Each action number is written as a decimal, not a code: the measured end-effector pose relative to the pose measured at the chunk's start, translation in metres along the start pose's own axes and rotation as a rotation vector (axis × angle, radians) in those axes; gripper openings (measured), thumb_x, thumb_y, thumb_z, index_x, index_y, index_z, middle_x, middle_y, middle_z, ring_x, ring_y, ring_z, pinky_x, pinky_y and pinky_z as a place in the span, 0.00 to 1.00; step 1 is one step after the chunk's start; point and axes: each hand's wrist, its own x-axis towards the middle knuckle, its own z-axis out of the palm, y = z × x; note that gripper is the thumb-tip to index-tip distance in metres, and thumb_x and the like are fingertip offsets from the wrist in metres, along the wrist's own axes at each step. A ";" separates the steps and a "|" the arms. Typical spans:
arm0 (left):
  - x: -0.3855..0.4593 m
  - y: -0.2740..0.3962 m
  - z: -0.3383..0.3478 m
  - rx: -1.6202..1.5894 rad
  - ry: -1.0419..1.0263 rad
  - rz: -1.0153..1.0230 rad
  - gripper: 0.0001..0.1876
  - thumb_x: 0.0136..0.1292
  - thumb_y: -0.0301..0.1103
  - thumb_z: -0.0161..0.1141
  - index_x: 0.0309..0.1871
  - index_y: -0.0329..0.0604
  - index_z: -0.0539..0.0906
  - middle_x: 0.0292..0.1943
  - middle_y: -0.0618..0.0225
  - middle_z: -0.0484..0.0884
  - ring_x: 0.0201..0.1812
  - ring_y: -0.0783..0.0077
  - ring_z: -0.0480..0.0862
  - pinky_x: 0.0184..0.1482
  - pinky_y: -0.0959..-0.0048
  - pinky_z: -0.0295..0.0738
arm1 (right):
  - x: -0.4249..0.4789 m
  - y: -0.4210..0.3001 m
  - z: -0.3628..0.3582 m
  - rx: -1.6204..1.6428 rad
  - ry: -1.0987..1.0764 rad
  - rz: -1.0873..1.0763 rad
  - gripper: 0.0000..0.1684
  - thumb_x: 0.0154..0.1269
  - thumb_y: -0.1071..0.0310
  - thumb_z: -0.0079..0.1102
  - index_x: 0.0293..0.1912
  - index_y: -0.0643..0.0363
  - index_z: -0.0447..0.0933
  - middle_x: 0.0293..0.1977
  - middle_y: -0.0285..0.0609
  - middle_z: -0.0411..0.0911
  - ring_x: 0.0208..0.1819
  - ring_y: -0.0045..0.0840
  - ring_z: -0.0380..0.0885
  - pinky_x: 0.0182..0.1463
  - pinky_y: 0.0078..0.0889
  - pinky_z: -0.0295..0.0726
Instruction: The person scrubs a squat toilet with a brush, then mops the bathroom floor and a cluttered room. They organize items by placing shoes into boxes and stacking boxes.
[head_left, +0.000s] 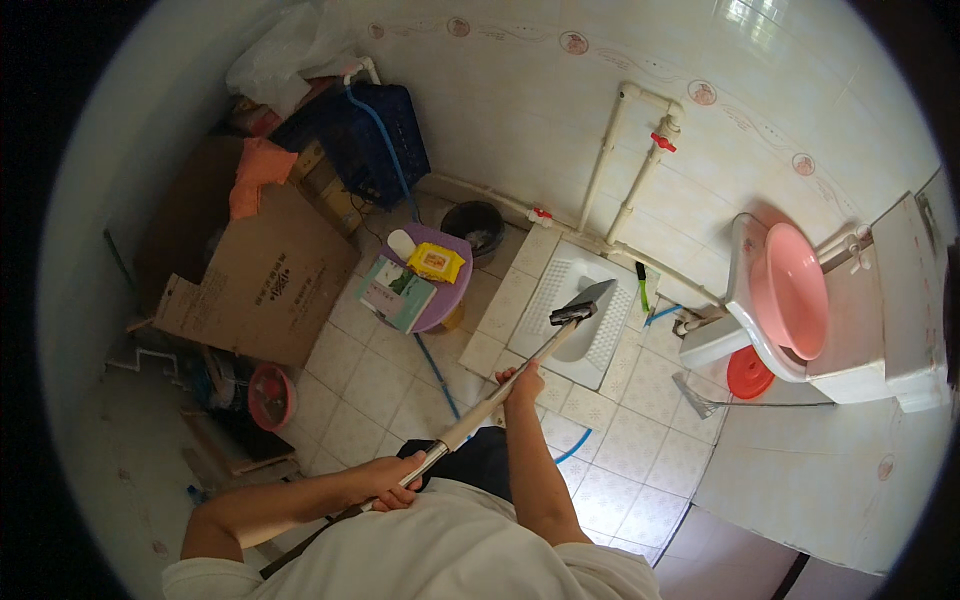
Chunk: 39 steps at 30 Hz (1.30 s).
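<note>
My left hand (388, 481) is closed around the metal lower part of a long pole (474, 417), close to my waist. Farther up, my right hand (523, 381) grips the pole's pale section. The pole's far end carries a dark head with a grey flat part (574, 311), which lies over the white squat toilet pan (589, 360); whether it touches the pan I cannot tell. Beside the pan, at its right, lies a brush with a green and black handle (643, 285).
A purple stool (455, 304) holds a book and yellow wipes pack. Behind it stands a black bucket (474, 225). Cardboard (255, 285) and a blue crate (386, 142) are at left. A pink basin (787, 292) rests on the sink at right. A blue hose (435, 367) crosses the tiles.
</note>
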 end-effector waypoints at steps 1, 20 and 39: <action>0.000 0.000 -0.001 -0.005 0.009 0.011 0.27 0.66 0.62 0.31 0.27 0.47 0.64 0.11 0.80 0.56 0.10 0.85 0.54 0.08 0.83 0.49 | -0.004 -0.001 0.001 -0.005 0.024 0.002 0.21 0.67 0.52 0.44 0.38 0.64 0.61 0.21 0.44 0.66 0.16 0.29 0.67 0.20 0.37 0.78; -0.058 0.004 -0.001 0.375 0.137 -0.048 0.28 0.66 0.61 0.28 0.24 0.50 0.67 0.14 0.80 0.61 0.13 0.84 0.57 0.15 0.83 0.52 | 0.008 -0.018 0.006 0.030 0.018 -0.018 0.18 0.67 0.55 0.43 0.38 0.63 0.59 0.21 0.45 0.65 0.15 0.29 0.66 0.17 0.38 0.76; -0.154 -0.115 -0.012 0.473 0.325 -0.346 0.35 0.63 0.62 0.41 0.63 0.42 0.62 0.56 0.54 0.66 0.58 0.59 0.63 0.59 0.64 0.55 | 0.088 -0.068 -0.010 0.090 -0.043 -0.077 0.19 0.66 0.54 0.45 0.35 0.63 0.65 0.19 0.44 0.66 0.15 0.30 0.66 0.20 0.39 0.77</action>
